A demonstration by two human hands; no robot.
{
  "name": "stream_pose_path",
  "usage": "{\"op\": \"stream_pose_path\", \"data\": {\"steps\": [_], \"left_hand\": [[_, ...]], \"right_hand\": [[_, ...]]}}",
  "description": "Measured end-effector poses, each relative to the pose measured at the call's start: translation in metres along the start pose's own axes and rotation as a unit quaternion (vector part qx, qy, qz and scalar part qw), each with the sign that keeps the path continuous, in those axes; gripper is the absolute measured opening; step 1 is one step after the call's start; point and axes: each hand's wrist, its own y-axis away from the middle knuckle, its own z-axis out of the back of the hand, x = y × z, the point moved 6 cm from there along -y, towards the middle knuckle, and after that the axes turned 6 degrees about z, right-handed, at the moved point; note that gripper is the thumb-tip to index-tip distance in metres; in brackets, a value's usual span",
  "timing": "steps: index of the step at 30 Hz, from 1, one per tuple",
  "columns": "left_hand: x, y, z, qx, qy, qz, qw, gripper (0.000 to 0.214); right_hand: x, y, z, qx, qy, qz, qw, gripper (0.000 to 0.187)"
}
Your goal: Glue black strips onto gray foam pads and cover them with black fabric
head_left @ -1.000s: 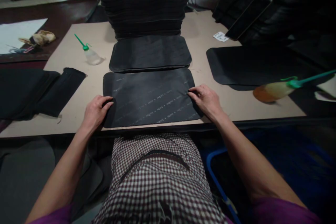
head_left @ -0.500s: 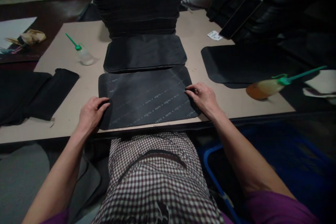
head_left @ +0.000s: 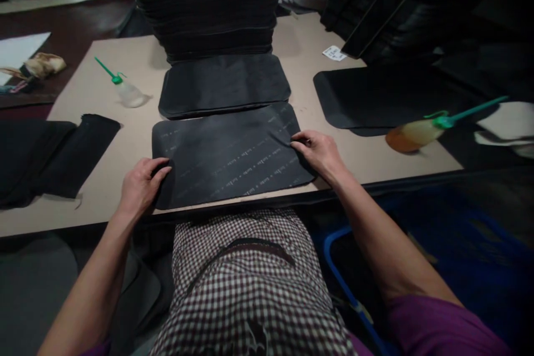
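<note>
Hands work well apart: the left hand (head_left: 141, 186) has its thumb and forefinger at the left edge of a black printed panel (head_left: 225, 156), though whether they grip it I cannot tell, while the right hand (head_left: 319, 151) seems to pinch the right edge, where a short crease runs inward. The panel lies at the centre of the frame, print upward, its near side running close along the front edge of the tan tabletop (head_left: 133, 133). Handling it well calls, I judge, for equal, gentle tension from both sides and for easing that crease out, since a harder pull on the right could skew the sheet. Just beyond lie rounded black panels (head_left: 225, 83), so sliding forward risks catching them; a tall black stack (head_left: 208, 16) stands at upper centre. The clear squeeze bottle (head_left: 131, 94) at upper left and the amber-filled squeeze bottle (head_left: 411, 134) at right leave both elbows room.
</note>
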Motion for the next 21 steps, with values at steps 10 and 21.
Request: {"op": "stream_pose_path", "data": {"steps": [10, 21], "left_hand": [[-0.0016, 0.001, 0.0003, 0.001, 0.005, -0.003, 1.0, 0.041], [-0.0024, 0.0026, 0.0, 0.004, 0.005, 0.003, 1.0, 0.043]], "right_hand": [[-0.0028, -0.0026, 0.0031, 0.008, -0.014, -0.037, 0.999, 0.021], [-0.0023, -0.0015, 0.0026, 0.02, 0.016, -0.013, 1.0, 0.021]]}}
